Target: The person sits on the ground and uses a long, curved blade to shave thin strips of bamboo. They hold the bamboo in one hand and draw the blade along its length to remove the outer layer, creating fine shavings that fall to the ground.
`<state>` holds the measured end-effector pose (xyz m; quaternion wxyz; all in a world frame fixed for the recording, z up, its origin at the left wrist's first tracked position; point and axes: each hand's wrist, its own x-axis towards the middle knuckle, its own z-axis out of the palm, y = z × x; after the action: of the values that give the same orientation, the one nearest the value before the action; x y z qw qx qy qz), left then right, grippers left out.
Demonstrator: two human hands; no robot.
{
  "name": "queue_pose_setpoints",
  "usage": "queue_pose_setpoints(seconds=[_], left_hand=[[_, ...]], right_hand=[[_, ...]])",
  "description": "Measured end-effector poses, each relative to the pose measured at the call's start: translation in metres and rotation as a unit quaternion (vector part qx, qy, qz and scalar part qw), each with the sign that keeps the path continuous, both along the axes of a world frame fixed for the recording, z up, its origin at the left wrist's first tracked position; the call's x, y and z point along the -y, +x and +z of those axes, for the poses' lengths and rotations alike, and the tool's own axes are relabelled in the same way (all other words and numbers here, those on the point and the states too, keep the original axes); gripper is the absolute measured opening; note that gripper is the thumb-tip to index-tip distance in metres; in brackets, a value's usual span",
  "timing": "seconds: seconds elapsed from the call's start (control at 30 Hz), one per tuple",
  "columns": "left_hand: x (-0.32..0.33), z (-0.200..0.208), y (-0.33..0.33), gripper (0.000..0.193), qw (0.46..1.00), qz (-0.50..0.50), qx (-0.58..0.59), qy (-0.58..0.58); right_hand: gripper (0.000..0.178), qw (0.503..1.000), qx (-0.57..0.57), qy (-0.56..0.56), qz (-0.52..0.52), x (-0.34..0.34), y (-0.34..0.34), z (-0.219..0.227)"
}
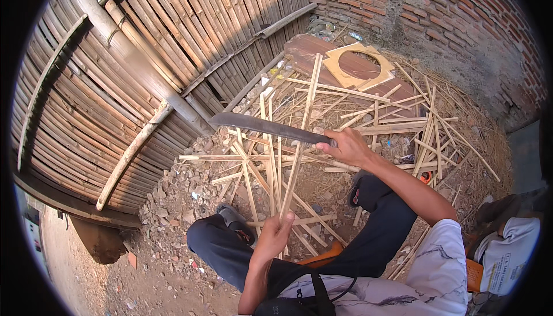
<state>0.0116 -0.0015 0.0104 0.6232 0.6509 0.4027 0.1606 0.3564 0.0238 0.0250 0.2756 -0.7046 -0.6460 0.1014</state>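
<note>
My right hand [347, 148] is closed round the handle of a machete [262, 127]. Its long dark blade points left and crosses a pale bamboo strip [292, 185]. That strip stands at a slant, its lower end gripped in my left hand [273, 236] between my knees, its upper end leaning away from me. Whether the edge touches the strip or has cut into it, I cannot tell. Several more bamboo strips [249, 181] lie criss-crossed on the ground beyond my feet, and another heap of strips [429, 126] is spread to the right.
A bamboo-slat wall [144, 91] rises on the left, a brick wall [461, 16] at the back right. A cut-out yellowish board [374, 77] with a round hole rests on a brown panel [305, 51]. Stony ground [173, 212] surrounds me. A white printed bag [512, 252] is at lower right.
</note>
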Motion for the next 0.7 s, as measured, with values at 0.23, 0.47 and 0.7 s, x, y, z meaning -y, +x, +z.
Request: queue_pose_setpoints(seconds=[0.23, 0.47, 0.7], left_hand=[[0.019, -0.032, -0.032, 0.050, 0.999, -0.012, 0.019, -0.048], [0.003, -0.011, -0.004, 0.051, 0.990, 0.004, -0.056, 0.132], [0.025, 0.026, -0.027, 0.045, 0.979, 0.037, -0.147, 0.139]], right_hand=[[0.074, 0.993, -0.033, 0.001, -0.116, 0.001, 0.037, -0.003], [0.069, 0.997, 0.049, -0.023, 0.061, 0.018, -0.020, 0.004], [0.072, 0.995, -0.070, -0.025, -0.070, -0.003, 0.035, -0.011]])
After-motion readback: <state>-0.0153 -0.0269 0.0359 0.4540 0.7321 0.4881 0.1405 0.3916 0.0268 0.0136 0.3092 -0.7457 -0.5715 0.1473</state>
